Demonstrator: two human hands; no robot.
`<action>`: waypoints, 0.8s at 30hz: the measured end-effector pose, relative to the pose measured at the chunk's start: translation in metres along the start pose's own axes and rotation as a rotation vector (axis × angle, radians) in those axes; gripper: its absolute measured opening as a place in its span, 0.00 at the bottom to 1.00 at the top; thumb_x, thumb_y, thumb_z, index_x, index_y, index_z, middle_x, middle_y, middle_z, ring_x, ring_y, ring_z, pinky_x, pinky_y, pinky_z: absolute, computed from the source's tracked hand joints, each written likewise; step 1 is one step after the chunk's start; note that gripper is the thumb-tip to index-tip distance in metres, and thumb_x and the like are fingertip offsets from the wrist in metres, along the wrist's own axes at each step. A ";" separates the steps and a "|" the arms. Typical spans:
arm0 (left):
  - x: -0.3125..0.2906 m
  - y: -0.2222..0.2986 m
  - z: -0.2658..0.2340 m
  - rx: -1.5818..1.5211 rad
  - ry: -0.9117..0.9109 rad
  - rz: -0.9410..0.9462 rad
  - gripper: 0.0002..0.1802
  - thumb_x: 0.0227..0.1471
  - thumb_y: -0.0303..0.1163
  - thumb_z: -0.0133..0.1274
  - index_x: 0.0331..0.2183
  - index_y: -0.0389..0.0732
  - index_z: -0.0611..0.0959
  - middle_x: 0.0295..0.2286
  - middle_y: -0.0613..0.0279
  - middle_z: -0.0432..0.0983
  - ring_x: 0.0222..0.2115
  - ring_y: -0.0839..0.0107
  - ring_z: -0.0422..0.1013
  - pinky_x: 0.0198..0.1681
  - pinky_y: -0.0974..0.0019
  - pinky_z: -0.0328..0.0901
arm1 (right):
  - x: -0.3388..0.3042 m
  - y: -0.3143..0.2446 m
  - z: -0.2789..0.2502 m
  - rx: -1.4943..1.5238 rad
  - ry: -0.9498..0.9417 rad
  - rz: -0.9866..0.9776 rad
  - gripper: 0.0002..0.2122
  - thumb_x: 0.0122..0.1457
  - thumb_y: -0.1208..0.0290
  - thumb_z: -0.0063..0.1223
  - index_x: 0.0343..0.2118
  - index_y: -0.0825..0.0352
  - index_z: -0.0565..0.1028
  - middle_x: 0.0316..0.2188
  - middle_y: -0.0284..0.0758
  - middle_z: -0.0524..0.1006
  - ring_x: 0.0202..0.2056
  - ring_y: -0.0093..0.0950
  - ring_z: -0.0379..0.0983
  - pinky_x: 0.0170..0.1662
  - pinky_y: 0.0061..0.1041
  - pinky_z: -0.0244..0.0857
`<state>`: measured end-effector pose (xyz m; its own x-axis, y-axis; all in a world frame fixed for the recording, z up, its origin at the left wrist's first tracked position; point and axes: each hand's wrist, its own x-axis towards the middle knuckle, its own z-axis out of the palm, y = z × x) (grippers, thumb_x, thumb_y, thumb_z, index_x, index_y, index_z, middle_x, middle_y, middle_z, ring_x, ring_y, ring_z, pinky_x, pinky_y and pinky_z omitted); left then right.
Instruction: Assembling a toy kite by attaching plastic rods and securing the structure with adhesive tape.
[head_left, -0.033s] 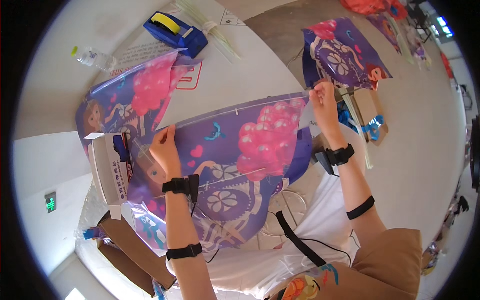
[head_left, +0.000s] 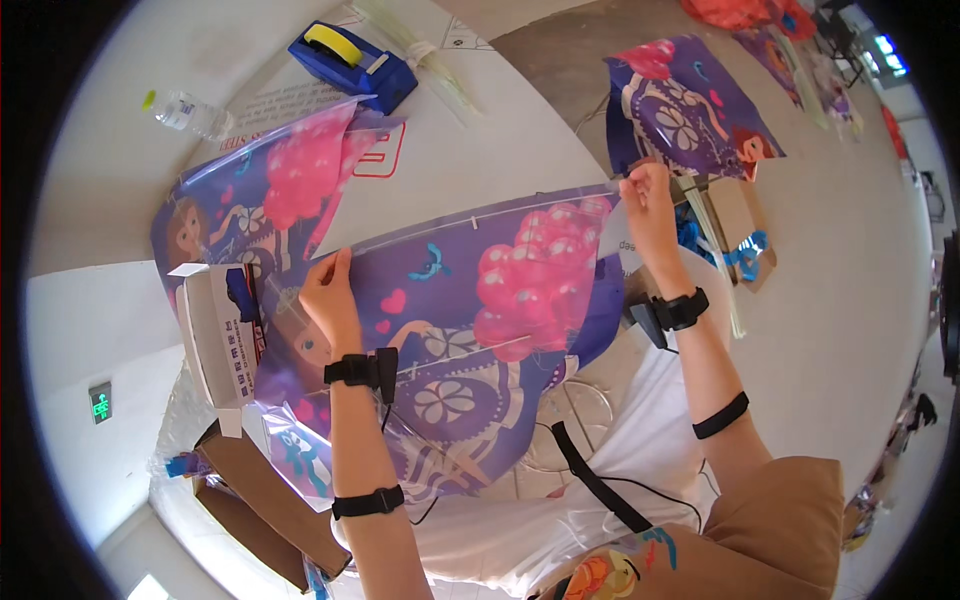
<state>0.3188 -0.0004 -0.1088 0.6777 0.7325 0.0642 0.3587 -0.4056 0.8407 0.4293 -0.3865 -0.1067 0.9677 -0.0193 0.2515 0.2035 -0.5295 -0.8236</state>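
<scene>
A purple plastic sheet [head_left: 450, 395], printed with a cartoon girl, pink balloons and hearts, hangs over my lap and the table's near edge. A clear strip runs along its far edge. My left hand [head_left: 328, 295] is closed on that edge toward the left, thumb and fingers pinched together. At the far right corner, my right hand [head_left: 648, 195] pinches the sheet's end, and the edge between both hands looks straight. Beyond my left hand lies another printed sheet [head_left: 300, 165] of the same pattern, partly folded over. Both wrists carry black straps.
A blue tape dispenser [head_left: 355, 68] with yellow tape stands far left, near a clear bottle [head_left: 190, 115] and pale thin sticks [head_left: 425, 60]. An upright white box [head_left: 215, 340] is beside my left hand. A stuffed printed bag [head_left: 685, 105] and an open carton [head_left: 755, 240] lie right.
</scene>
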 end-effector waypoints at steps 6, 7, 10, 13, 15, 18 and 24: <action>-0.001 0.004 -0.003 -0.071 -0.070 -0.052 0.12 0.50 0.32 0.60 0.32 0.31 0.84 0.24 0.67 0.77 0.26 0.80 0.67 0.30 0.75 0.61 | -0.001 0.003 0.002 -0.002 -0.010 0.040 0.08 0.59 0.75 0.50 0.38 0.66 0.63 0.30 0.37 0.68 0.32 0.30 0.69 0.38 0.27 0.64; -0.001 0.006 -0.004 -0.070 -0.069 -0.054 0.12 0.50 0.32 0.60 0.32 0.31 0.84 0.24 0.67 0.77 0.26 0.80 0.67 0.30 0.75 0.61 | -0.002 0.001 0.002 -0.002 -0.013 0.041 0.08 0.59 0.75 0.50 0.38 0.66 0.63 0.30 0.37 0.68 0.32 0.30 0.69 0.38 0.27 0.64; -0.002 0.008 -0.004 -0.052 -0.071 -0.050 0.12 0.50 0.32 0.60 0.32 0.31 0.84 0.24 0.67 0.77 0.26 0.80 0.67 0.30 0.75 0.61 | -0.002 -0.002 0.002 -0.018 0.003 0.008 0.08 0.60 0.76 0.49 0.38 0.66 0.63 0.30 0.36 0.69 0.32 0.28 0.68 0.39 0.26 0.64; -0.002 0.009 -0.004 -0.060 -0.053 -0.063 0.12 0.50 0.32 0.60 0.32 0.32 0.84 0.24 0.68 0.77 0.25 0.80 0.67 0.30 0.75 0.61 | -0.003 0.001 0.002 0.003 -0.016 0.029 0.08 0.60 0.76 0.49 0.38 0.66 0.63 0.30 0.36 0.69 0.32 0.27 0.68 0.39 0.25 0.64; -0.002 0.009 -0.005 -0.067 -0.063 -0.067 0.11 0.48 0.32 0.61 0.31 0.32 0.85 0.26 0.63 0.79 0.26 0.78 0.70 0.32 0.74 0.63 | -0.003 0.006 0.004 0.090 -0.008 0.067 0.07 0.60 0.76 0.49 0.38 0.65 0.63 0.30 0.35 0.69 0.32 0.27 0.68 0.38 0.25 0.64; -0.002 0.009 -0.005 -0.059 -0.062 -0.080 0.12 0.48 0.32 0.61 0.31 0.32 0.84 0.26 0.63 0.79 0.27 0.78 0.70 0.32 0.74 0.63 | -0.003 0.008 0.003 0.080 -0.021 0.074 0.07 0.60 0.76 0.49 0.38 0.65 0.63 0.30 0.35 0.69 0.32 0.26 0.68 0.38 0.25 0.64; 0.001 0.007 -0.007 -0.027 -0.060 -0.061 0.13 0.48 0.33 0.62 0.31 0.32 0.84 0.25 0.64 0.79 0.25 0.78 0.69 0.31 0.74 0.63 | -0.003 0.009 0.005 0.100 -0.018 0.074 0.07 0.60 0.75 0.49 0.38 0.66 0.64 0.30 0.35 0.69 0.32 0.27 0.69 0.38 0.25 0.64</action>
<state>0.3175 0.0013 -0.0993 0.6925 0.7211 -0.0195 0.3837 -0.3453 0.8565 0.4289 -0.3871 -0.1168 0.9829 -0.0395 0.1800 0.1447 -0.4396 -0.8864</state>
